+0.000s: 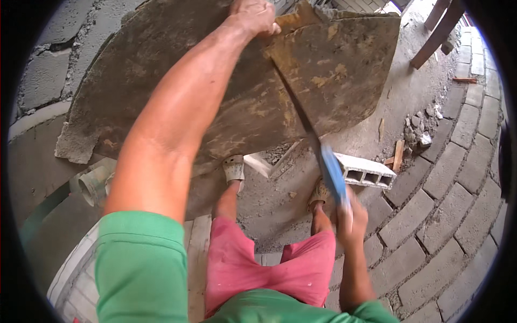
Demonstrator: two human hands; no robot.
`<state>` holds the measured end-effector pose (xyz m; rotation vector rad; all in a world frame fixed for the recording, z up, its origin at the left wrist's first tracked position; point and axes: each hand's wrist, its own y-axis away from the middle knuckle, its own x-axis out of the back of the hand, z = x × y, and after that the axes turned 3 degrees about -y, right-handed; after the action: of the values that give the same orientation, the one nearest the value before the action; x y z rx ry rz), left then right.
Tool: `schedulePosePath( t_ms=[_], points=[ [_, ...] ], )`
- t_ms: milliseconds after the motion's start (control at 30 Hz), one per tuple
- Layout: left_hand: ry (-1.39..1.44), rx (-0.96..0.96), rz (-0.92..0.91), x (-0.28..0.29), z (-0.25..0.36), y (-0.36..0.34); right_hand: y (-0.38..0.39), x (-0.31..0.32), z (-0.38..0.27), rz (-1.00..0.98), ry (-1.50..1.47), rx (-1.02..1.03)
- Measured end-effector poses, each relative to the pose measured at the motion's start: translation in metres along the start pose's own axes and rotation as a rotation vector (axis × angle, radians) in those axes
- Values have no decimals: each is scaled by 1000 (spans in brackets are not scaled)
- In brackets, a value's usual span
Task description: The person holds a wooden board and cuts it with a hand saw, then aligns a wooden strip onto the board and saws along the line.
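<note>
Head view: the worn brown board spreads out in front of me, its near edge by the toe of my left shoe. What bears it from below is hidden. My right hand is wrapped round the blue grip end of a saw, whose narrow dark blade slants away over the board to a tan streak. I seem to hold the saw low and near me so that the blade can lie along a single straight line; with the blur, I cannot tell how deep its teeth sit. My left hand is at the board's far part, fingers curled down, and I judge that it is there to steady the sheet. Whether it grips an edge or only presses, I cannot tell.

My 2 shoes are planted apart, the right shoe near the blade's line, likely for balance as I lean over. Just right of it lies a grey hollow block with 3 openings, then a wood scrap and some rubble, perhaps simply left lying there. Paving bricks run along my right. To my left is a pale pipe-like thing, and past the board stands a block wall.
</note>
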<state>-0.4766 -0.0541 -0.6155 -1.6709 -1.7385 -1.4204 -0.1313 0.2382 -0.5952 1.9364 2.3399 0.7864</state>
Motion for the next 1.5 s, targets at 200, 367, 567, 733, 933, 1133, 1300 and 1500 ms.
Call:
schedulePosePath(
  t_ms=[200, 367, 567, 733, 933, 1133, 1300, 1500],
  points=[
    [-3, -75, 165, -14, 26, -50, -210, -83, 12, 116, -66, 141],
    [-33, -9, 213, -46, -10, -22, 10, -4, 9, -22, -11, -141],
    [36, -14, 132, 10, 47, -39, -200, -62, 38, 153, 24, 162],
    [37, -62, -63, 7, 15, -24, -174, -68, -13, -20, -29, -118],
    [-35, -51, 211, -25, 4, -23, -18, -6, 20, -25, 144, -47],
    [5, -39, 227, -24, 26, -62, -219, -93, 62, 200, -50, 324],
    [29, -20, 85, -30, -1, -30, -53, -30, 37, -58, 60, -79],
    [60, -28, 139, -3, 37, -42, -178, -65, 52, 102, -18, -27]
  ],
)
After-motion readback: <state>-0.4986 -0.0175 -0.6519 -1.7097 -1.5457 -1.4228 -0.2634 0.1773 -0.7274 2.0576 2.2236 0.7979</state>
